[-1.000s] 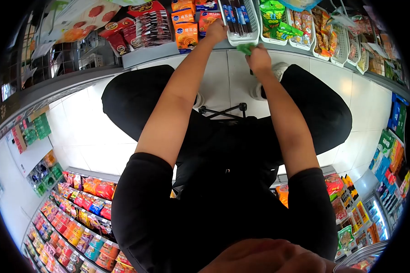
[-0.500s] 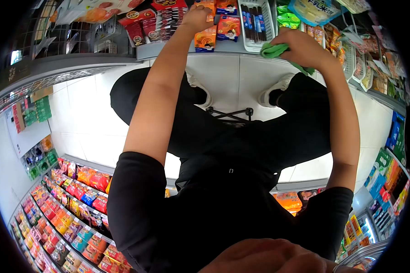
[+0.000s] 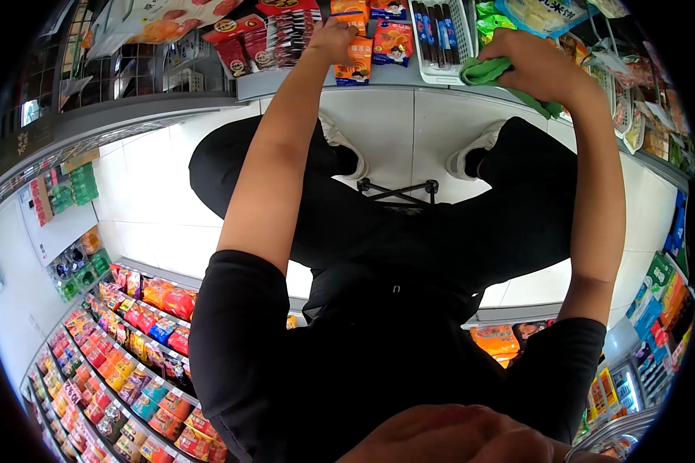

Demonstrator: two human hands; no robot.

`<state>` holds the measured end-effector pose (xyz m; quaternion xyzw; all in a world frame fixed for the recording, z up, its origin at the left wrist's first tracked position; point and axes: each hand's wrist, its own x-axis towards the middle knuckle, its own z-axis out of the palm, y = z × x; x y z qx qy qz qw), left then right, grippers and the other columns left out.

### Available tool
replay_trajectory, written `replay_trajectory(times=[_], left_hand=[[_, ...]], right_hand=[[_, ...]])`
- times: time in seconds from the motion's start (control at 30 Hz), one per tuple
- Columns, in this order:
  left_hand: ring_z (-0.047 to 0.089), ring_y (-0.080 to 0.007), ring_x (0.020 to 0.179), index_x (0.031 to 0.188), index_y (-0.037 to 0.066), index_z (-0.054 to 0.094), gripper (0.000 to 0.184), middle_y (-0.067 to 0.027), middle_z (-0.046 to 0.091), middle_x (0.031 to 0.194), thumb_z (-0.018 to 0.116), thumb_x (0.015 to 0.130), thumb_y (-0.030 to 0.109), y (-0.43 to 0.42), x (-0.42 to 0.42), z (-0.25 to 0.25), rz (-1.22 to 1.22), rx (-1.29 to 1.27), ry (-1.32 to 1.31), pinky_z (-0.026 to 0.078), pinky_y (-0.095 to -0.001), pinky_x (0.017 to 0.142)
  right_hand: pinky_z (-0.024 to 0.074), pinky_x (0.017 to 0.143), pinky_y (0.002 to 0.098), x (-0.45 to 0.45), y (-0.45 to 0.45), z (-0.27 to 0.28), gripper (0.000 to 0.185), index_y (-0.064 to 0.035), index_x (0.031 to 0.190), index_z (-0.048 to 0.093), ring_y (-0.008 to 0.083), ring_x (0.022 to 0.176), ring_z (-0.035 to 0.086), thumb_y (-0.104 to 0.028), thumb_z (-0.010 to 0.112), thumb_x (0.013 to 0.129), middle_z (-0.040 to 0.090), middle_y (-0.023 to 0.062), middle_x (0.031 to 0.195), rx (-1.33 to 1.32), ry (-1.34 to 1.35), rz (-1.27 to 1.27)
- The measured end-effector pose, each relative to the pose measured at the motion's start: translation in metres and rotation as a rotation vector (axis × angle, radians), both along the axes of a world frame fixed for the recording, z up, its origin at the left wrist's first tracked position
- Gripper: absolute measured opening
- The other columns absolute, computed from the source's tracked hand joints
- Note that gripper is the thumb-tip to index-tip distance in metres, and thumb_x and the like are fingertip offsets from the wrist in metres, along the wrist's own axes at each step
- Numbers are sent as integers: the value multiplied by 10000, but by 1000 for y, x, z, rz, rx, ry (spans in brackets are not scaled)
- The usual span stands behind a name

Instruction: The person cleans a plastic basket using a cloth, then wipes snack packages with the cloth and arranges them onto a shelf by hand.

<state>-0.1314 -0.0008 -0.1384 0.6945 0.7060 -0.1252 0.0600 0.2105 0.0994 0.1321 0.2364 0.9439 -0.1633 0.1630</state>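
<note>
One green cloth (image 3: 486, 72), probably light and limp, best pinched at its folds, bunches in the closed right hand (image 3: 537, 65) beside the white basket (image 3: 442, 79). The left hand (image 3: 333, 42) half-curls at orange packets (image 3: 355, 60); its grip is unclear.

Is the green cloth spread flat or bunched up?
Bunched up: the green cloth is crumpled in the right hand, with folds bulging at one side and a loose end below.

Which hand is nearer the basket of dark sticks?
Right. Right hand, holding the green cloth, is just right of the basket; left hand is over orange packets, farther off to its left.
</note>
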Motion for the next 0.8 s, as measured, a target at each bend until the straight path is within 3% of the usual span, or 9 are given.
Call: replay_trajectory(times=[0.33, 0.53, 0.57, 0.67, 0.7, 0.8], left_hand=[[520, -253, 1302, 1323, 236, 681, 804, 3, 650, 1349, 933, 567, 347, -1, -8, 17, -26, -14, -80, 425, -466, 1101], [526, -239, 1297, 1316, 286, 680, 770, -5, 688, 1284, 914, 586, 366, -9, -13, 17, -28, -43, -75, 399, -470, 1058], [543, -243, 1285, 1317, 283, 676, 767, -15, 696, 1270, 909, 591, 366, -10, -12, 17, -16, -58, -69, 401, -472, 1049], [580, -266, 1267, 1349, 250, 642, 770, -64, 694, 1274, 899, 630, 352, -9, -8, 26, 8, -149, -93, 399, -498, 1059], [591, -274, 1264, 1366, 235, 627, 774, -83, 690, 1284, 896, 648, 345, -8, -7, 29, 17, -186, -108, 396, -510, 1068], [619, -279, 1246, 1364, 235, 615, 756, -68, 701, 1270, 890, 671, 358, -11, -8, 20, -3, -175, -117, 399, -525, 1062]], right_hand=[[522, 945, 419, 12, 14, -8, 417, -91, 1224, 684, 328, 1081, 656, -99, 731, 810, 668, 115, 1134, -57, 79, 14], [513, 972, 419, 6, 18, -16, 447, -39, 1293, 638, 345, 1121, 650, -178, 717, 876, 672, 173, 1217, -351, 74, -54], [507, 988, 411, 12, 22, -38, 476, -21, 1313, 624, 347, 1130, 648, -168, 735, 874, 673, 185, 1223, -95, 54, 7], [501, 1005, 412, 4, 17, -32, 465, -25, 1301, 636, 356, 1158, 642, -122, 745, 859, 670, 190, 1246, -366, 5, 19], [498, 1013, 406, 7, 9, -42, 451, -19, 1274, 654, 352, 1175, 637, -86, 758, 840, 666, 190, 1262, -115, 158, 40], [507, 997, 401, 3, 11, -45, 430, -17, 1252, 667, 350, 1145, 650, -73, 754, 835, 683, 180, 1222, -307, 153, 88]])
